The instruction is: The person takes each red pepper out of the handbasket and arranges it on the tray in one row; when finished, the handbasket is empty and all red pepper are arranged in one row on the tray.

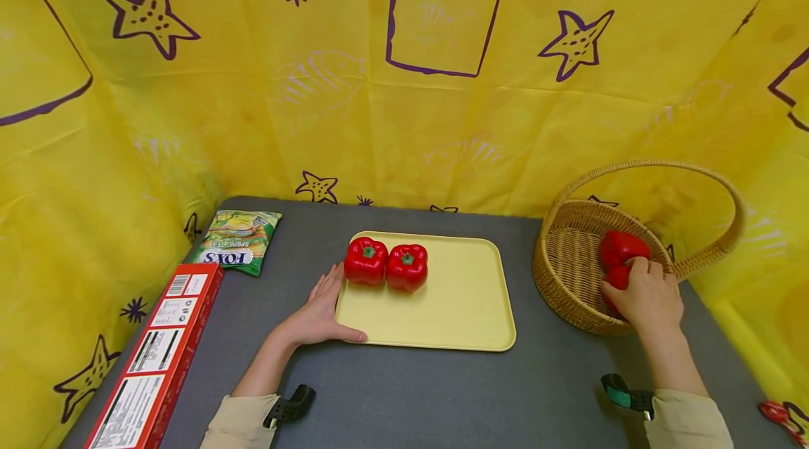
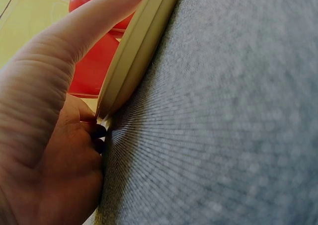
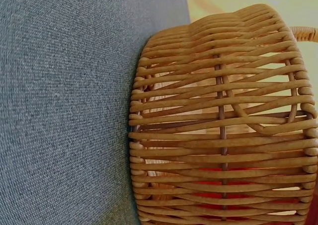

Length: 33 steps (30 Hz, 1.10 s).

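Two red bell peppers, one on the left [image 1: 365, 261] and one on the right [image 1: 407, 268], stand side by side at the left of a pale yellow tray [image 1: 442, 315]. My left hand [image 1: 319, 315] rests against the tray's near left corner, fingers stretched along its left side and thumb at the front edge. At the right, my right hand [image 1: 654, 298] reaches into a wicker basket [image 1: 559, 294] and grips a red bell pepper [image 1: 616, 277], partly hidden by the fingers. Another red bell pepper [image 1: 622, 247] lies just behind it. In the right wrist view, red shows through the basket's weave [image 3: 223, 140].
A green FOX'S packet [image 1: 240, 238] lies at the table's back left, with a long red box [image 1: 154, 354] in front of it. The basket's tall handle [image 1: 651, 164] arches up. A yellow patterned cloth [image 1: 442, 126] hangs behind the table.
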Each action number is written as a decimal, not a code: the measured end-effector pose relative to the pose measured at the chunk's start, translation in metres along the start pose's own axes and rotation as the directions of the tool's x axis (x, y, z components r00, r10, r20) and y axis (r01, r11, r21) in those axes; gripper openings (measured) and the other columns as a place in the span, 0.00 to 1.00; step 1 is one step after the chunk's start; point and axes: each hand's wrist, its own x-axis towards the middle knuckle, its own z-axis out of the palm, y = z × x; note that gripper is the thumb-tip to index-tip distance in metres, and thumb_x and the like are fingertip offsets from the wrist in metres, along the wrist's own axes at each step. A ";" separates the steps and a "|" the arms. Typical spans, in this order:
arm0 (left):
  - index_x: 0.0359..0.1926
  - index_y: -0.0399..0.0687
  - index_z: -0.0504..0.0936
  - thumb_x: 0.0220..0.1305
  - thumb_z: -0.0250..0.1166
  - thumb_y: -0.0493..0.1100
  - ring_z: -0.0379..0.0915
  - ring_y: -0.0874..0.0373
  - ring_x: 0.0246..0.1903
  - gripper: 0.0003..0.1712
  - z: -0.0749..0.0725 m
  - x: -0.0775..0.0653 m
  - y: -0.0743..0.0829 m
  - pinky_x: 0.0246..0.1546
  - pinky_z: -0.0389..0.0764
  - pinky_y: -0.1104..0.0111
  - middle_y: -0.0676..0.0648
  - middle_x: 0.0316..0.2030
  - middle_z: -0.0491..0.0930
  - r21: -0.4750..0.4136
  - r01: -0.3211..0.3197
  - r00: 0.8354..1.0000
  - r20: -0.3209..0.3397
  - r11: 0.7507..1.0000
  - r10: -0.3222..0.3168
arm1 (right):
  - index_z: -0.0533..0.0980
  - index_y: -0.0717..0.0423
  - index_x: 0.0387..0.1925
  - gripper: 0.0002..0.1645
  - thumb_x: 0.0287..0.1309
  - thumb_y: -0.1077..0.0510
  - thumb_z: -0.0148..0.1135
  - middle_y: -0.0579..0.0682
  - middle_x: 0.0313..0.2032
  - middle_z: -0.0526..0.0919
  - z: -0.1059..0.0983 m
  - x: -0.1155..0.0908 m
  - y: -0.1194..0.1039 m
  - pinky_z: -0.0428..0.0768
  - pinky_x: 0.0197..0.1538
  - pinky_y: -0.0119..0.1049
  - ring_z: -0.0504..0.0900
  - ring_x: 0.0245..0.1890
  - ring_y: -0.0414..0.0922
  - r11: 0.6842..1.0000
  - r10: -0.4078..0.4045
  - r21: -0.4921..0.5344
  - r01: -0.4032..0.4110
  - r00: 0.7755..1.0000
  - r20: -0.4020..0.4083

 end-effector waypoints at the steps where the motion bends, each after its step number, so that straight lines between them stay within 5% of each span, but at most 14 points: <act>1: 0.76 0.38 0.35 0.39 0.79 0.62 0.26 0.40 0.74 0.79 0.000 0.000 0.000 0.69 0.31 0.44 0.36 0.76 0.37 0.000 0.001 1.000 0.000 1.000 -0.001 | 0.62 0.80 0.47 0.40 0.54 0.49 0.68 0.79 0.42 0.65 0.000 0.000 -0.001 0.67 0.40 0.69 0.64 0.41 0.77 1.000 -0.006 0.004 0.006 1.000 0.000; 7: 0.76 0.38 0.36 0.39 0.79 0.62 0.26 0.40 0.74 0.79 0.000 0.000 0.001 0.69 0.31 0.44 0.36 0.76 0.37 0.002 0.005 1.000 0.001 1.000 -0.005 | 0.63 0.74 0.49 0.39 0.54 0.47 0.68 0.76 0.42 0.67 -0.002 0.000 -0.006 0.67 0.41 0.67 0.68 0.43 0.72 0.999 0.005 0.051 -0.007 0.999 0.045; 20: 0.76 0.37 0.36 0.38 0.79 0.62 0.26 0.40 0.74 0.79 0.000 -0.001 0.000 0.69 0.31 0.43 0.35 0.75 0.37 0.008 0.012 1.000 0.002 1.000 -0.012 | 0.57 0.83 0.53 0.52 0.54 0.40 0.66 0.81 0.39 0.68 -0.003 0.001 0.001 0.71 0.35 0.63 0.72 0.36 0.71 0.999 -0.001 0.047 -0.006 0.990 0.142; 33: 0.76 0.37 0.36 0.39 0.79 0.62 0.26 0.40 0.74 0.79 0.000 0.000 0.000 0.69 0.31 0.44 0.35 0.76 0.37 0.012 0.009 1.000 0.002 1.000 -0.009 | 0.57 0.84 0.50 0.50 0.54 0.41 0.67 0.79 0.38 0.67 0.003 -0.001 0.005 0.73 0.33 0.62 0.73 0.34 0.71 0.998 -0.008 0.060 0.002 0.995 0.102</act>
